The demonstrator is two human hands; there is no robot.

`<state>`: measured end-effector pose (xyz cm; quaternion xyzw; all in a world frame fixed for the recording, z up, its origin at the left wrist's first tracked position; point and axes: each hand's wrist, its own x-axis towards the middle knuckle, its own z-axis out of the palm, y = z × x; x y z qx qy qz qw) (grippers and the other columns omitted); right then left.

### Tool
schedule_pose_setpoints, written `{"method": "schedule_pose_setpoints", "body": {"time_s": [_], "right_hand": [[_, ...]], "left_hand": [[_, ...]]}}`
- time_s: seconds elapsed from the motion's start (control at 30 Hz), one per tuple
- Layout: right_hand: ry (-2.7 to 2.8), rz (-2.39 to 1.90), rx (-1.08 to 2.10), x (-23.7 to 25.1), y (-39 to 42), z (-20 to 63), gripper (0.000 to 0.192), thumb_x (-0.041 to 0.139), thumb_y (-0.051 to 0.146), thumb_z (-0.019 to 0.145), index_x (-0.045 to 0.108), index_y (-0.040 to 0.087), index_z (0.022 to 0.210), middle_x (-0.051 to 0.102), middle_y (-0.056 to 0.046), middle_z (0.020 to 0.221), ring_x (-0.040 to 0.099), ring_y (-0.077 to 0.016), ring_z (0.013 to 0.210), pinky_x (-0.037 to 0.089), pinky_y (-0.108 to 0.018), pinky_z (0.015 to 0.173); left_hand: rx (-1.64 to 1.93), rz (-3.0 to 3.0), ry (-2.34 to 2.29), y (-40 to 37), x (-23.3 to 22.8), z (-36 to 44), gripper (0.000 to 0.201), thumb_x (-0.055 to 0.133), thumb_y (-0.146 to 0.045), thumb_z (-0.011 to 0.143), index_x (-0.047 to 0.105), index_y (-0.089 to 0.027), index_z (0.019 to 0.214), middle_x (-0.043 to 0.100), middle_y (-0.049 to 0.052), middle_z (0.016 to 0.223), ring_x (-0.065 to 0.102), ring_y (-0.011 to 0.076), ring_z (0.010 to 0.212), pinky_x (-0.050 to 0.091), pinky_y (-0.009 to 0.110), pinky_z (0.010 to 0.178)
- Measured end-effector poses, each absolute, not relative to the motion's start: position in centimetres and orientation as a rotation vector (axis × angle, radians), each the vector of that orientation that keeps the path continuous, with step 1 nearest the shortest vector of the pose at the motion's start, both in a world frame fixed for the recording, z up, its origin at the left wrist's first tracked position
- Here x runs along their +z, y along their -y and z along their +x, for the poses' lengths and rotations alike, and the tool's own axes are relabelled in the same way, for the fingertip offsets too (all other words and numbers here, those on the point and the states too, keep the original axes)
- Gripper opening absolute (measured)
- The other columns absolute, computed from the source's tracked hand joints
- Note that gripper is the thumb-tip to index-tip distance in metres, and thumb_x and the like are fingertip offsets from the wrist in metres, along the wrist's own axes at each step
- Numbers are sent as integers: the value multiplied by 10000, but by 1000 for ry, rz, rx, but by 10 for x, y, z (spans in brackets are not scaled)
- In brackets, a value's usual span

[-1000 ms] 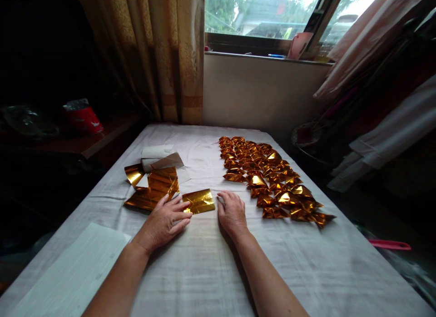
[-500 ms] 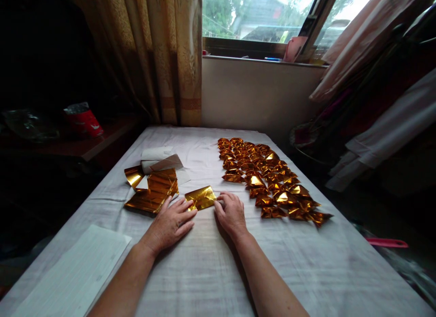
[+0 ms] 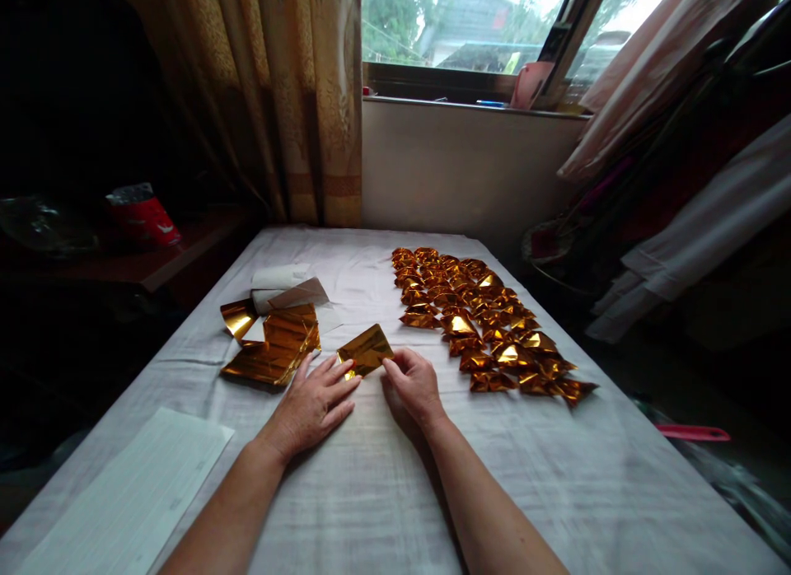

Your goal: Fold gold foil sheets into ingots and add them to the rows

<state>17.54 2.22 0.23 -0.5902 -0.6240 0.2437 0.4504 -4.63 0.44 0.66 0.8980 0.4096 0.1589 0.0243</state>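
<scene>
here, right hand (image 3: 415, 384), pinching gold sheet (image 3: 366, 351)

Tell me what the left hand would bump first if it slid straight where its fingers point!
Probably the gold foil rectangle: the left hand has its fingers at the left end, though contact is hard to judge.

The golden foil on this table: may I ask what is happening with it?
A person's right hand grips the right side of a small gold sheet, while the left hand touches its left end. More gold foil lies to the left on the cloth, and rows of folded gold pieces sit to the right.
</scene>
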Motion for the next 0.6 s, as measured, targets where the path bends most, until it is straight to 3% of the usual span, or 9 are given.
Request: {"method": "schedule_pose_setpoints", "body": {"time_s": [0.4, 0.5, 0.6], "right_hand": [[1324, -1424, 619, -6, -27, 180, 260, 543, 447, 805, 632, 218, 721, 670, 4, 666, 590, -153, 568, 463, -252, 560], [1260, -1443, 527, 1, -28, 188, 265, 520, 454, 820, 607, 220, 732, 681, -16, 706, 625, -181, 666, 498, -290, 665], [1233, -1419, 295, 16, -25, 197, 216, 522, 424, 839, 607, 228, 802, 725, -58, 877, 662, -223, 857, 508, -363, 831]], "left_hand": [[486, 2757, -1286, -3, 8, -48, 357, 533, -393, 949, 613, -355, 1295, 587, 31, 1396, 460, 296, 1338, 133, 607, 1187], [490, 2761, -1290, -3, 7, -47, 356, 537, -384, 945, 613, -348, 1291, 585, 33, 1398, 464, 305, 1333, 148, 611, 1182], [496, 2766, -1307, -3, 6, -45, 339, 540, -367, 942, 625, -323, 1267, 598, 40, 1382, 479, 312, 1318, 189, 613, 1166]]}}
